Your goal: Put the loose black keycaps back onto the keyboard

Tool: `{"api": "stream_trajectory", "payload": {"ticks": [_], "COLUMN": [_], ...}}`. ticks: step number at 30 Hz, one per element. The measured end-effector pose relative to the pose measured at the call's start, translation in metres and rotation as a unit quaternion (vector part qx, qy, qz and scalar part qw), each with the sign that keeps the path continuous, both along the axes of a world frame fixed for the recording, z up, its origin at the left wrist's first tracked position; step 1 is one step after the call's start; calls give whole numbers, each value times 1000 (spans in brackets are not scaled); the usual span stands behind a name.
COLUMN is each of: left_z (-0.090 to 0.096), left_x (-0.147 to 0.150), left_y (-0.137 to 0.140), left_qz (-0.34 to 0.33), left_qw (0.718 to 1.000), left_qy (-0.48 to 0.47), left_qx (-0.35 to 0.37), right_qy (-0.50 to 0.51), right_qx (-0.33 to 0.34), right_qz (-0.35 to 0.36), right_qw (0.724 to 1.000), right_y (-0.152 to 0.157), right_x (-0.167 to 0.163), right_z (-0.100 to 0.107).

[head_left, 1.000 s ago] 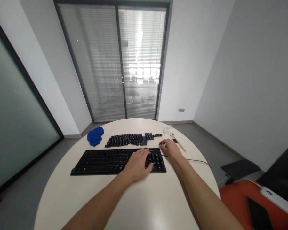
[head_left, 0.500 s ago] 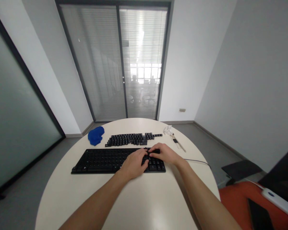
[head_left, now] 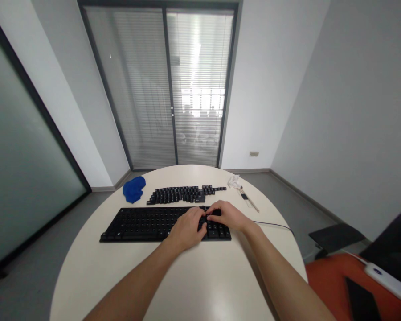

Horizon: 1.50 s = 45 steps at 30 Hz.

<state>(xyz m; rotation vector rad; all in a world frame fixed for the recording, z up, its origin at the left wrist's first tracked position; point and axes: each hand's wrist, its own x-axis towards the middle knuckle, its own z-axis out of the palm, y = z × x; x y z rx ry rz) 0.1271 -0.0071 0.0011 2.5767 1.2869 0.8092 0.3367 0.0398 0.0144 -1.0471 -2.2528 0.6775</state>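
Note:
A black keyboard [head_left: 140,225], many of its keycaps off, lies across the table. Over its right part, my left hand [head_left: 187,227] rests with bent fingers, the thumb held apart from them. My right hand [head_left: 230,215] comes in from the right, its thumb and index finger closed in a pinch close to my left fingertips. Whatever sits between those right fingertips is too small and hidden to name. Larger keycaps [head_left: 217,232] are seated at the number pad's lower right. Behind the keyboard, loose black keycaps [head_left: 177,195] are laid out in rows.
A blue cloth [head_left: 133,189] lies at the back left of the round white table [head_left: 187,281]. Crumpled white tissue [head_left: 234,181] and a thin brush-like stick [head_left: 250,199] are at the back right. The cable [head_left: 274,223] runs off rightward. An orange chair [head_left: 330,281] stands at the right.
My right hand has shifted very slightly to the left at the keyboard. My left hand stays in nearly the same place, and the loose keycaps look unchanged.

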Motion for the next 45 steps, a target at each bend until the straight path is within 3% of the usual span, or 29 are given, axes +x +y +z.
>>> {"api": "stream_trajectory", "payload": {"ticks": [33,41,45], "left_z": [0,-2,-4], "left_x": [0,0,-1], "left_y": [-1,1,2], "left_qz": [-1,-2,-1], "left_qw": [1000,1000,1000], "left_qy": [-4,-9,-13], "left_qx": [8,7,7], "right_qy": [0,-7,-9], "right_qx": [-9,6,44], "right_qz": [-7,-18,-64], "right_qw": [1000,1000,997], "right_y": [-2,-3,0], "right_x": [0,-1,0], "right_z": [1,3,0]}}
